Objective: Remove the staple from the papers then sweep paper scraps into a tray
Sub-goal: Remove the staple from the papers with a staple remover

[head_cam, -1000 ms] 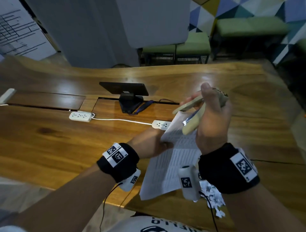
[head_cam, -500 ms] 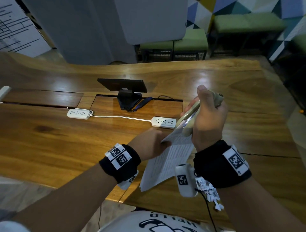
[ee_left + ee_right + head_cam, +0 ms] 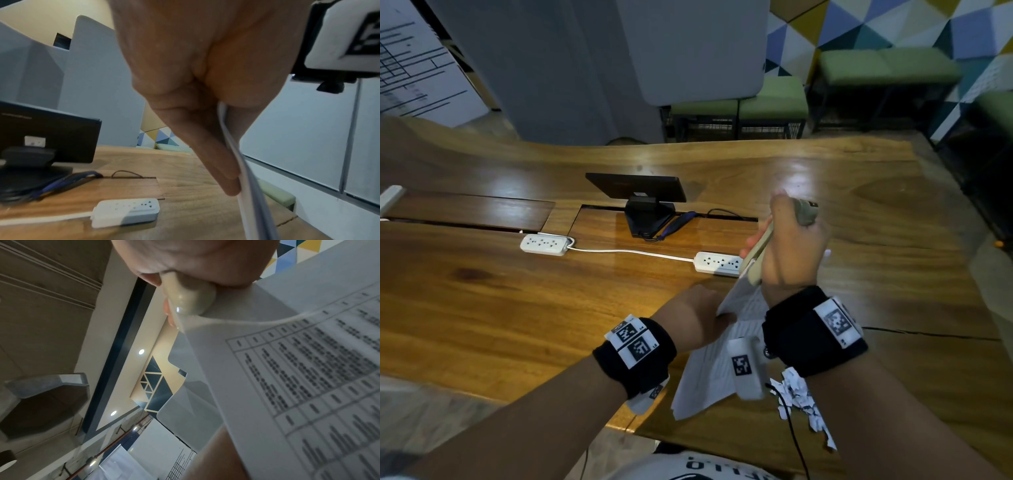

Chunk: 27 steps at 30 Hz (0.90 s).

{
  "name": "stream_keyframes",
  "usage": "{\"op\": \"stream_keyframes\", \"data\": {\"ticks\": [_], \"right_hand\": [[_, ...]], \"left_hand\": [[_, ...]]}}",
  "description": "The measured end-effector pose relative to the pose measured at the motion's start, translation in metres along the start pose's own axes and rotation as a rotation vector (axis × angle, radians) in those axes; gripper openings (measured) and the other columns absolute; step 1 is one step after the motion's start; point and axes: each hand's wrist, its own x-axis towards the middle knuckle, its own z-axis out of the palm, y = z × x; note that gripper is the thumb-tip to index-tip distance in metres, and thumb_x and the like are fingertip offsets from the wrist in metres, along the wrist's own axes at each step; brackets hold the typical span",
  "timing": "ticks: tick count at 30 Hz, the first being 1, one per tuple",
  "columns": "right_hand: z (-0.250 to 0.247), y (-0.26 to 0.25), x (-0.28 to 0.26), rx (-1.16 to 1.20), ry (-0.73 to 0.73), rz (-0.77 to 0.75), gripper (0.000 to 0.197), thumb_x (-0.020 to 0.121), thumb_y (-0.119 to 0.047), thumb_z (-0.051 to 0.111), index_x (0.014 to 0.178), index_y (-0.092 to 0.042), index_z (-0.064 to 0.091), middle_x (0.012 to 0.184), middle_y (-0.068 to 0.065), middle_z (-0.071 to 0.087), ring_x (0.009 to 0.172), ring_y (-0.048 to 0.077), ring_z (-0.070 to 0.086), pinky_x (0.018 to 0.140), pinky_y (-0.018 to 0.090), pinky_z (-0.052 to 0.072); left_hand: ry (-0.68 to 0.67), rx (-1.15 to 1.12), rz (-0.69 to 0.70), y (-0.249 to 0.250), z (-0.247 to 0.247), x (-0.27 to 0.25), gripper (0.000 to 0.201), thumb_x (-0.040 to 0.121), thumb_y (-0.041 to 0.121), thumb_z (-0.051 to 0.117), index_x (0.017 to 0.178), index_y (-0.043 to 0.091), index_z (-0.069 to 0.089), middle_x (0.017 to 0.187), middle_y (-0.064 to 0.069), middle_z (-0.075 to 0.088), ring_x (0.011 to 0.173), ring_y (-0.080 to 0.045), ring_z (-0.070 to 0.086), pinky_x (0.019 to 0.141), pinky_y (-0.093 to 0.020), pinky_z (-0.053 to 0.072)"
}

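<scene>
White printed papers (image 3: 715, 363) are lifted off the wooden table (image 3: 524, 308), tilted up toward the far right. My left hand (image 3: 698, 315) pinches their left edge; the left wrist view shows the sheets' edge (image 3: 242, 162) between my fingers (image 3: 216, 154) and thumb. My right hand (image 3: 787, 246) grips a beige stapler-like tool (image 3: 756, 257) whose tip meets the papers' top corner. In the right wrist view the tool (image 3: 189, 300) presses on the corner of the printed sheet (image 3: 308, 369). The staple itself is hidden. Torn paper scraps (image 3: 801, 404) lie on the table under my right forearm.
Two white power strips (image 3: 544, 244) (image 3: 717, 263) joined by a cable lie across the table's middle. A small black screen on a stand (image 3: 637, 192) sits behind them with a blue lanyard (image 3: 678, 221). The table's near edge runs just below the papers. No tray is in view.
My right hand has brought the tool down from above the papers onto their top corner, and its jaws have come together. My left hand keeps its hold on the papers.
</scene>
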Motion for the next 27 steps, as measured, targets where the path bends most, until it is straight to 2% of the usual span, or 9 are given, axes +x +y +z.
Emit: {"op": "stream_keyframes", "data": {"ticks": [3, 5, 8, 11, 13, 15, 19, 25, 27], "right_hand": [[0.004, -0.005, 0.003, -0.127, -0.215, 0.091, 0.031, 0.099, -0.037, 0.065, 0.08, -0.013, 0.066, 0.059, 0.004, 0.063, 0.054, 0.022, 0.064, 0.061, 0.047, 0.06], [0.004, -0.01, 0.003, -0.289, -0.36, 0.118, 0.043, 0.098, -0.044, 0.065, 0.096, -0.001, 0.067, 0.076, 0.02, 0.071, 0.067, 0.027, 0.07, 0.074, 0.049, 0.062], [-0.004, -0.017, 0.012, -0.278, -0.357, 0.1, 0.044, 0.094, -0.054, 0.067, 0.097, -0.01, 0.065, 0.084, 0.014, 0.075, 0.077, 0.038, 0.069, 0.078, 0.049, 0.062], [-0.034, -0.005, 0.042, -0.096, -0.247, 0.233, 0.054, 0.083, -0.063, 0.075, 0.104, -0.015, 0.061, 0.081, 0.005, 0.07, 0.079, 0.033, 0.065, 0.078, 0.054, 0.056], [-0.062, 0.023, 0.067, -0.17, -0.208, 0.369, 0.053, 0.081, -0.06, 0.076, 0.106, -0.016, 0.063, 0.078, 0.013, 0.066, 0.072, 0.033, 0.066, 0.074, 0.054, 0.055], [-0.09, 0.064, 0.082, -0.312, -0.175, 0.54, 0.045, 0.079, -0.047, 0.074, 0.104, -0.01, 0.063, 0.079, 0.023, 0.055, 0.065, 0.038, 0.06, 0.07, 0.061, 0.05], [-0.136, 0.151, 0.103, -0.479, 0.007, 0.784, 0.044, 0.06, -0.02, 0.072, 0.1, -0.006, 0.058, 0.092, 0.022, 0.053, 0.077, 0.035, 0.057, 0.061, 0.046, 0.055], [-0.147, 0.22, 0.108, -0.978, 0.006, 0.685, 0.041, 0.103, -0.02, 0.055, 0.139, -0.003, 0.052, 0.124, 0.024, 0.061, 0.114, 0.044, 0.061, 0.095, 0.057, 0.054], [-0.15, 0.236, 0.111, -1.044, -0.002, 0.654, 0.041, 0.106, -0.018, 0.051, 0.142, 0.0, 0.049, 0.136, 0.029, 0.057, 0.122, 0.047, 0.057, 0.099, 0.055, 0.049]], "left_hand": [[-0.018, -0.22, -0.023, -0.008, -0.002, -0.006, 0.031, 0.106, 0.032, 0.061, 0.133, 0.017, 0.061, 0.12, -0.007, 0.072, 0.095, -0.015, 0.059, 0.08, -0.031, 0.046], [-0.063, -0.331, -0.025, -0.016, -0.005, -0.009, 0.038, 0.103, 0.029, 0.067, 0.139, 0.02, 0.06, 0.131, -0.004, 0.069, 0.106, -0.014, 0.06, 0.083, -0.028, 0.047], [-0.149, -0.465, -0.056, -0.04, -0.004, -0.005, 0.046, 0.096, 0.027, 0.079, 0.139, 0.021, 0.063, 0.132, 0.001, 0.07, 0.115, -0.015, 0.065, 0.085, -0.023, 0.056], [-0.26, -0.636, -0.125, -0.072, -0.001, -0.001, 0.056, 0.088, 0.028, 0.086, 0.14, 0.022, 0.065, 0.134, -0.002, 0.076, 0.121, -0.022, 0.074, 0.104, -0.05, 0.061], [-0.294, -0.717, -0.129, -0.09, 0.002, 0.002, 0.051, 0.093, 0.017, 0.083, 0.14, 0.019, 0.064, 0.133, -0.003, 0.077, 0.119, -0.019, 0.076, 0.102, -0.049, 0.063], [-0.299, -0.765, -0.135, -0.104, 0.004, 0.004, 0.045, 0.096, 0.009, 0.078, 0.136, 0.022, 0.063, 0.123, 0.006, 0.078, 0.106, -0.002, 0.078, 0.085, -0.028, 0.067], [-0.302, -0.759, -0.214, -0.127, 0.011, 0.007, 0.045, 0.097, 0.014, 0.078, 0.138, 0.027, 0.063, 0.117, 0.012, 0.079, 0.095, 0.003, 0.079, 0.066, -0.014, 0.06], [-0.321, -0.64, -0.326, -0.152, 0.011, 0.025, 0.047, 0.092, 0.036, 0.083, 0.135, 0.038, 0.065, 0.122, 0.011, 0.08, 0.108, -0.012, 0.078, 0.084, -0.036, 0.066], [-0.312, -0.637, -0.333, -0.156, 0.009, 0.034, 0.043, 0.093, 0.034, 0.082, 0.132, 0.038, 0.065, 0.117, 0.013, 0.081, 0.101, -0.007, 0.079, 0.077, -0.03, 0.064]]}}
